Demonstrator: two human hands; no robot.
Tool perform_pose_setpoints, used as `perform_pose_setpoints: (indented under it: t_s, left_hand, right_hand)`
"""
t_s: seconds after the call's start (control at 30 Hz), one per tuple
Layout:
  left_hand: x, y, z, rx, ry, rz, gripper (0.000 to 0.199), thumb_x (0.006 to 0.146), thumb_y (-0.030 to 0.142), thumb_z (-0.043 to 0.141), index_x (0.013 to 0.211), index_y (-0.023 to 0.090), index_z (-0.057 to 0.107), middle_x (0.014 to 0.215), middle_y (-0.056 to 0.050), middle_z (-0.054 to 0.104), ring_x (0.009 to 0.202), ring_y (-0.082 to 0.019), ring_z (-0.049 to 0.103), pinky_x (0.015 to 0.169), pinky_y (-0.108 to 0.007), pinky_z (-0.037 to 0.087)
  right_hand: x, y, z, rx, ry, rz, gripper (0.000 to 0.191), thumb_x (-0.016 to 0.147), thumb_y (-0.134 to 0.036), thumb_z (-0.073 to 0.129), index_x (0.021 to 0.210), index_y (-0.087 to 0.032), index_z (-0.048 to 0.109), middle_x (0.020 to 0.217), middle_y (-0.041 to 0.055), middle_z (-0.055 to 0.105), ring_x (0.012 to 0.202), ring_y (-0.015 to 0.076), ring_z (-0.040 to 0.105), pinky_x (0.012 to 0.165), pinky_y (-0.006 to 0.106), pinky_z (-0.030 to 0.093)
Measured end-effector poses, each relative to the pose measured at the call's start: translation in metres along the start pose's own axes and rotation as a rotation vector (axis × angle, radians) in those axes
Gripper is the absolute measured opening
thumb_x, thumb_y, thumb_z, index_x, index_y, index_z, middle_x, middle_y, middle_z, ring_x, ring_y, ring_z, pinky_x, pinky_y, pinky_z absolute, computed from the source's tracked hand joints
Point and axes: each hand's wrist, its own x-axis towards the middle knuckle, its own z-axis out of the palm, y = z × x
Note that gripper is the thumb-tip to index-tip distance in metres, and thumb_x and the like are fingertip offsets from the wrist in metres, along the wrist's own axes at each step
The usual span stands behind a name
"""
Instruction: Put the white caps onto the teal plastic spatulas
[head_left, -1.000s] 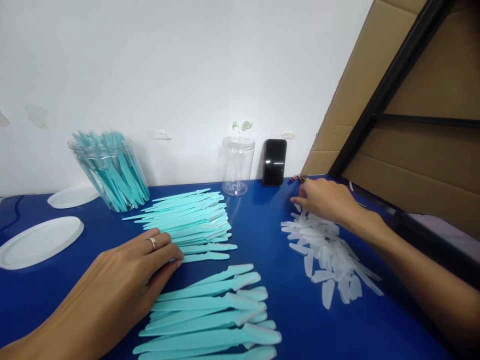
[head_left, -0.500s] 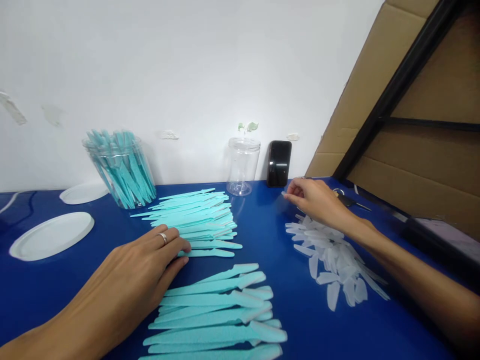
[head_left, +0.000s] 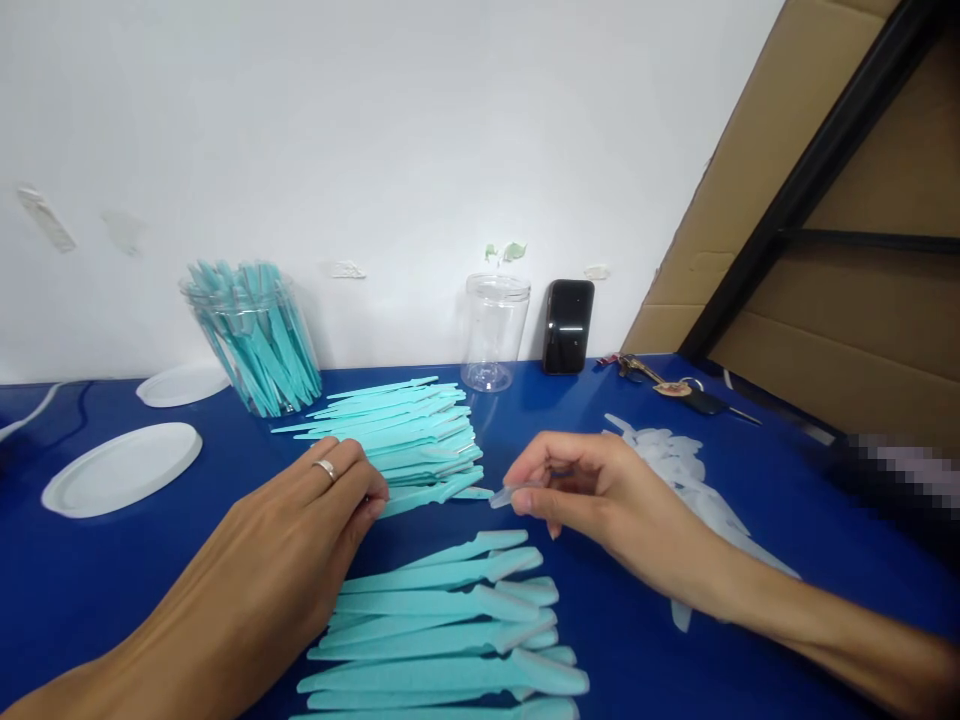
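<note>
1. Left hand [head_left: 289, 540]: grip closed, thumb and forefinger together around the narrow end of a teal tool [head_left: 431, 492]. Its wide end points right, over the bench [head_left: 232, 452].
2. Right hand [head_left: 600, 490]: grip pinched, thumb and forefinger clamped on a translucent piece [head_left: 500, 496]. It sits just beside the wide end of the held tool. Can't tell if it touches the tool tip lying underneath.
3. Status of this pair: not joined, by my read. Piece and tool are lined up roughly end to end.
4. Likely done: near row of tools [head_left: 442, 606], in front of the left hand; pale edges on the wide ends suggest pieces fitted. Not certain at this resolution. The filled jar [head_left: 201, 298], back left, is packed with teal tools; can't tell whether those have pieces on.
5. Likely left: far row of tools [head_left: 412, 430], beyond the left hand, a thick stack; fitted or bare is too small to call. Loose pieces [head_left: 709, 505] lie heaped behind the right hand, partly hidden by it, so plenty remain.
6. Around: see-through jar [head_left: 495, 330] and phone [head_left: 568, 328] upright by the wall, keys [head_left: 679, 390] right of them.
</note>
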Motion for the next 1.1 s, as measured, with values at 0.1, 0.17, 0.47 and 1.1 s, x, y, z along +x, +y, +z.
perform_pose_setpoints:
  t_s: [0.1, 0.17, 0.47, 1.1]
  left_hand:
    - [0.000, 0.007, -0.001, -0.048, 0.020, 0.019, 0.036, 0.118, 0.023, 0.037, 0.093, 0.022, 0.064, 0.086, -0.001, 0.064, 0.072, -0.018, 0.063, 0.066, -0.034, 0.050]
    - [-0.002, 0.010, 0.000, -0.072, 0.033, 0.033, 0.035, 0.119, 0.023, 0.039, 0.095, 0.022, 0.065, 0.087, 0.000, 0.064, 0.073, -0.018, 0.061, 0.069, -0.034, 0.049]
    - [-0.016, 0.009, 0.011, -0.109, -0.002, 0.049, 0.030, 0.115, 0.010, 0.041, 0.102, 0.023, 0.065, 0.094, 0.000, 0.062, 0.083, -0.021, 0.054, 0.081, -0.038, 0.043]
    - [-0.027, 0.032, 0.005, -0.142, 0.046, 0.117, 0.037, 0.096, -0.007, 0.044, 0.109, 0.022, 0.064, 0.104, -0.003, 0.070, 0.099, -0.023, 0.063, 0.106, -0.043, 0.045]
  right_hand:
    - [-0.002, -0.002, 0.003, 0.070, 0.005, 0.030, 0.022, 0.082, -0.033, 0.097, 0.083, -0.021, 0.079, 0.072, -0.0020, 0.071, 0.066, 0.0132, 0.060, 0.063, 0.025, 0.050]
    - [-0.003, -0.003, 0.002, 0.092, 0.007, 0.033, 0.022, 0.081, -0.032, 0.099, 0.082, -0.021, 0.079, 0.072, -0.0019, 0.073, 0.066, 0.0128, 0.060, 0.063, 0.025, 0.050]
    - [-0.004, -0.003, 0.005, 0.098, -0.011, 0.039, 0.024, 0.081, -0.032, 0.100, 0.083, -0.019, 0.080, 0.072, -0.0023, 0.072, 0.067, 0.0119, 0.060, 0.062, 0.023, 0.047]
    - [-0.023, -0.012, 0.016, -0.188, -0.053, -0.040, 0.009, 0.089, -0.024, 0.080, 0.080, -0.022, 0.079, 0.070, -0.0012, 0.072, 0.066, 0.0153, 0.063, 0.062, 0.028, 0.048]
